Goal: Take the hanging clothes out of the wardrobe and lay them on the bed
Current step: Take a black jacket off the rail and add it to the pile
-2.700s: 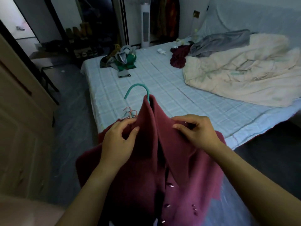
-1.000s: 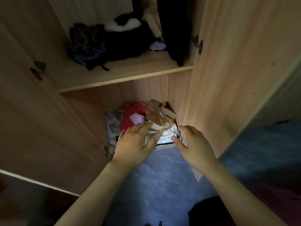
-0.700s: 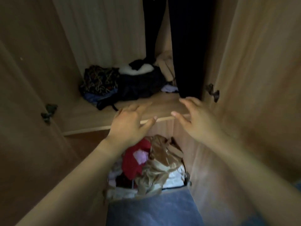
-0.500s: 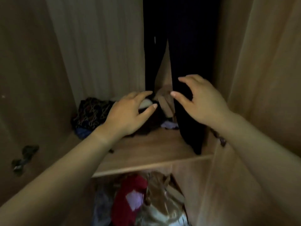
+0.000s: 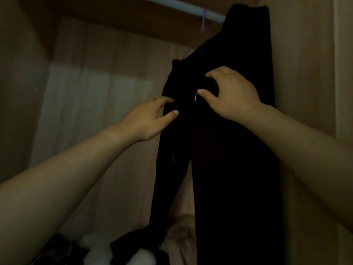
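The long black hanging garment [image 5: 229, 169] is inside the pale wooden wardrobe [image 5: 301, 73], at one o'clock from my view's centre. It drops from the light-coloured rail [image 5: 181, 5] at twelve o'clock on a thin purple hanger hook [image 5: 204, 22].

The left hand [image 5: 149, 119] is at the cloth's nine o'clock edge, thumb and forefinger parted with no fold between them. The right hand [image 5: 231, 94] is spread over the garment's front, fingers arched and released, holding nothing that I can see.

To do this step well, I'd go higher — take the hook itself, lift it up off the rail, and steady the cloth with the other hand so it doesn't slide off. Tugging the fabric low down risks pulling it from the hanger.

Counting: two hands, one rail, one hook in view. There seem to be two dark hanging lengths — whether they are one garment or two, I can't tell in this gloom. One heap of black, white and beige clothes [image 5: 122, 251] lies at six o'clock. The bed is out of view.
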The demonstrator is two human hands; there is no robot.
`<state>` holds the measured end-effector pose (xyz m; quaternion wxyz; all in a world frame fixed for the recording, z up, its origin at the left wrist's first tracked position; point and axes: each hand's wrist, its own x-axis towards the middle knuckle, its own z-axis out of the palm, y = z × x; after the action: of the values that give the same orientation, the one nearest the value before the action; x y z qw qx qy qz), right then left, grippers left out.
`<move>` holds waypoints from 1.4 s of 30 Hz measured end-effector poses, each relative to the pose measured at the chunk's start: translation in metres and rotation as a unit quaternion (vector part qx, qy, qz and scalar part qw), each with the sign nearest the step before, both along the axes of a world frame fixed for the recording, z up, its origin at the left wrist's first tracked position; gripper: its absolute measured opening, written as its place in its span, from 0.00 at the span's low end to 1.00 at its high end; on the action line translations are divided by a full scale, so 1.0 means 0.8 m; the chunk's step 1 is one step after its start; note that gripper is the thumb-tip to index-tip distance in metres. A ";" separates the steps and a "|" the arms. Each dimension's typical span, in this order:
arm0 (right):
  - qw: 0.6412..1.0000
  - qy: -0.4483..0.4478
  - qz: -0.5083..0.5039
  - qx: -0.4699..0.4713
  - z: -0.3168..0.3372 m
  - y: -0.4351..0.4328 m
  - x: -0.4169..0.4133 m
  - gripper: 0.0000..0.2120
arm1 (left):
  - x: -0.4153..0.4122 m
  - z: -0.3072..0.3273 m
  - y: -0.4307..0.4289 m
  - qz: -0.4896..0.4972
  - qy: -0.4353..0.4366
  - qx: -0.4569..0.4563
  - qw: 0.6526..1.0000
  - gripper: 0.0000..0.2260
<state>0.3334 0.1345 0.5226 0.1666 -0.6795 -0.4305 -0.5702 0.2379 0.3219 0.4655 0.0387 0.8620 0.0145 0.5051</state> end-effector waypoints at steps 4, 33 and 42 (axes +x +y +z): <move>0.996 -0.055 -0.061 0.021 0.058 0.006 0.029 0.26 | 0.034 0.059 0.024 -0.009 -0.029 0.048 0.998 0.27; 0.976 -0.038 -0.212 0.027 0.288 0.019 0.122 0.15 | 0.225 0.232 0.108 -0.162 -0.207 0.006 0.965 0.31; 0.989 0.034 -0.095 0.110 0.301 0.026 0.115 0.04 | 0.228 0.233 0.116 -0.169 -0.170 -0.003 0.971 0.24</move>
<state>0.4255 0.1551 0.7637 0.2000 -0.7141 -0.2925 -0.6037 0.4199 0.4146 0.6522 0.1282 0.7534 -0.1367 0.6303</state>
